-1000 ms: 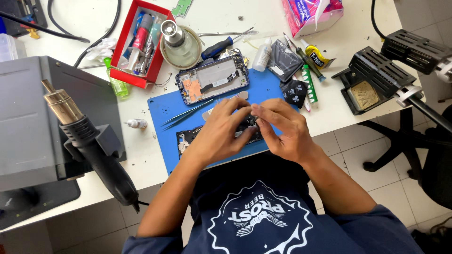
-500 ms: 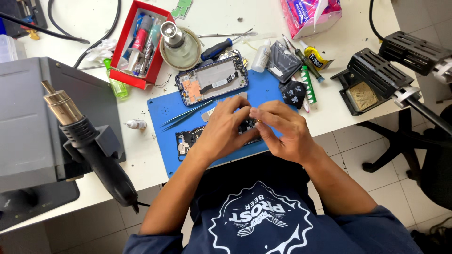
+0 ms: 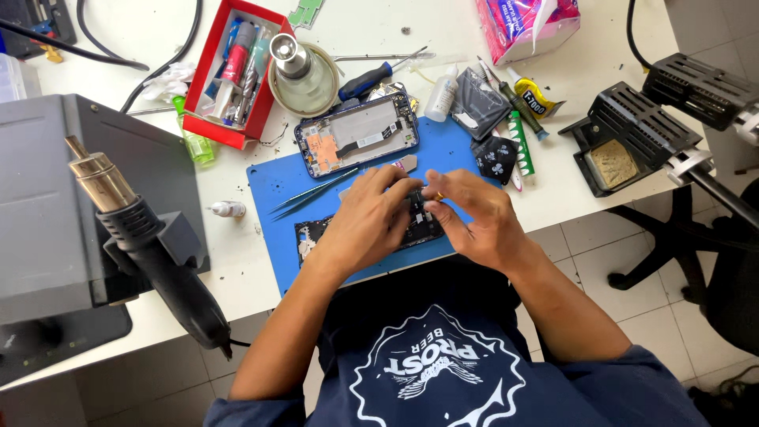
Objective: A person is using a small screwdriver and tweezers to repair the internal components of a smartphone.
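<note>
Both hands on the dark phone board at mat centre: left hand fingers pressed flat on it, right hand fingers pinching its right edge, tweezers at 10 o'clock, open phone at 12.

Red tray of tools at the back, hot-air gun at left, tweezers on blue mat, black stand at right.

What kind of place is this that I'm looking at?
Most likely a phone repair workbench. An opened phone body with exposed insides lies on a blue rubber work mat, a black hot-air gun with a brass nozzle hangs at the side, and a red tray of hand tools sits behind.
</note>
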